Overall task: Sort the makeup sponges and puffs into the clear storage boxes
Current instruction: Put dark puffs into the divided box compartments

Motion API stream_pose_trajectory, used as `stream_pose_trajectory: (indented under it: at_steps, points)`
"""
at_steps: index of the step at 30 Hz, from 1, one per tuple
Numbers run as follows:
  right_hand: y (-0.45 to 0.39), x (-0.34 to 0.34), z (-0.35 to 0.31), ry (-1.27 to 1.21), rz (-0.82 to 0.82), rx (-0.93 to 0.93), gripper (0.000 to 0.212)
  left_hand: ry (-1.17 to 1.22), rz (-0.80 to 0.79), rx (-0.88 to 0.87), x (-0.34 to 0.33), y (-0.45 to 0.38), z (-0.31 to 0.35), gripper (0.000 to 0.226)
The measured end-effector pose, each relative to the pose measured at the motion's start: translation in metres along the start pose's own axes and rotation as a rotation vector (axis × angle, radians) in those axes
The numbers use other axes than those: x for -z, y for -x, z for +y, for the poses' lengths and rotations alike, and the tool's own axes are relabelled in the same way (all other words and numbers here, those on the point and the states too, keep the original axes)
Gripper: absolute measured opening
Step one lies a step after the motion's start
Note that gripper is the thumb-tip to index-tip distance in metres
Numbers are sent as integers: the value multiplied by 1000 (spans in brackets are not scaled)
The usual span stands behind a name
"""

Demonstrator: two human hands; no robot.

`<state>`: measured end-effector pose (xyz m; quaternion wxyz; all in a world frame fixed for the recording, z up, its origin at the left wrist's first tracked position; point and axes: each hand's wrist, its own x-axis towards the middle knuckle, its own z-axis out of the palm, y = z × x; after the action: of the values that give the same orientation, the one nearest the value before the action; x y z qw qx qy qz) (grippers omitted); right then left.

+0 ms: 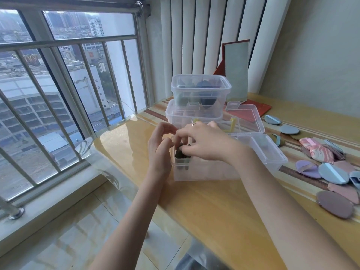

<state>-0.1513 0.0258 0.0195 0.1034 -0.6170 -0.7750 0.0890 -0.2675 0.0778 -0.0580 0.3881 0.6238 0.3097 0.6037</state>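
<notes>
Yellow table (224, 211) beside barred window (58, 84)

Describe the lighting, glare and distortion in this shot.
Head view: soft daylight from the barred window; sheen on the glossy yellow tabletop; wide-angle bending of rails and edges; right hand slightly motion-blurred over the clear plastic storage box.

Both bare forearms reach forward and converge. The left hand (160, 151) stands upright, its fingers loosely curled with thumb near forefinger. The right hand (204, 142) lies palm down, ringed, fingertips bent downward and pinching.
</notes>
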Motion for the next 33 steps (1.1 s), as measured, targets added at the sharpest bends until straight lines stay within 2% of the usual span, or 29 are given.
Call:
stream_pose_trajectory:
  at_steps: [3, 7, 12, 17, 22, 24, 27, 31, 33]
  points:
    - [3, 8, 4, -161, 62, -9, 13, 6, -5, -2, 0, 0, 1, 24]
    - [2, 4, 4, -267, -5, -67, 16, -37, -6, -8, 0, 0, 1, 27]
    - [-2, -3, 4, -435, 36, -109, 19, -58, -53, 1, 1, 1, 0, 23]
    - [0, 4, 3, -389, 125, -114, 12, -21, -56, 27, 0, 2, 1, 25]
    - [7, 6, -2, -118, 18, -127, 18, -46, -43, -7, 0, 1, 1, 24]
    - [7, 3, -6, -56, 58, -117, 20, -55, -45, 1, 1, 1, -1, 25]
    - [4, 3, -8, -89, 160, -102, 24, -58, -43, 24, 1, 2, -2, 27]
    - [3, 0, -5, -153, 38, -72, 33, -74, -37, 20, 0, 1, -2, 24]
    - [2, -1, -5, -213, 59, -60, 31, -65, -45, 27, 0, 1, -3, 22]
